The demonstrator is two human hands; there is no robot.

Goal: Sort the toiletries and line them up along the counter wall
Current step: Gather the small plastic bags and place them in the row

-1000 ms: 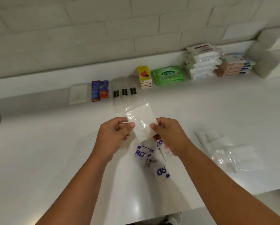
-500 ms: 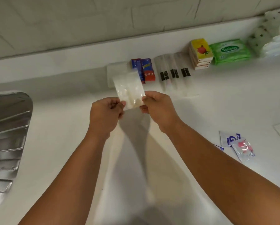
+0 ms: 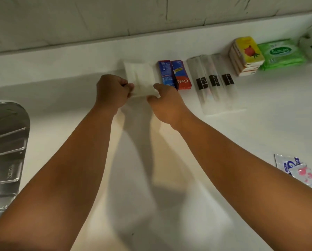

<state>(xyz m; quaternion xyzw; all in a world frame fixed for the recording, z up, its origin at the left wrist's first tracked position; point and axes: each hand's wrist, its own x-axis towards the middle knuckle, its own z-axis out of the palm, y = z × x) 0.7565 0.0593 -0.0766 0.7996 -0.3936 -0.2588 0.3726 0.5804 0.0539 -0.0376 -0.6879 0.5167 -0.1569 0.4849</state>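
Note:
A clear plastic packet with white contents (image 3: 142,84) is pinched at its near corners by my left hand (image 3: 111,92) and my right hand (image 3: 165,104). It lies over a similar white packet (image 3: 138,68) by the counter wall. Along the wall to the right stand two red-and-blue toothpaste boxes (image 3: 175,75), three clear sleeves with black labels (image 3: 213,82), a stack of yellow-topped tissue packs (image 3: 246,55) and a green wipes pack (image 3: 281,54).
A steel sink drainboard (image 3: 5,145) fills the left edge. Loose sachets, one blue-printed (image 3: 285,163) and one with pink print (image 3: 304,175), lie at the right behind my right forearm. A white soft pack (image 3: 311,44) shows at the far right.
Both hands carried the clear packet from the counter's middle up and left to the wall, lowering it onto the white packet left of the toothpaste boxes. The camera swung left, bringing the sink into view.

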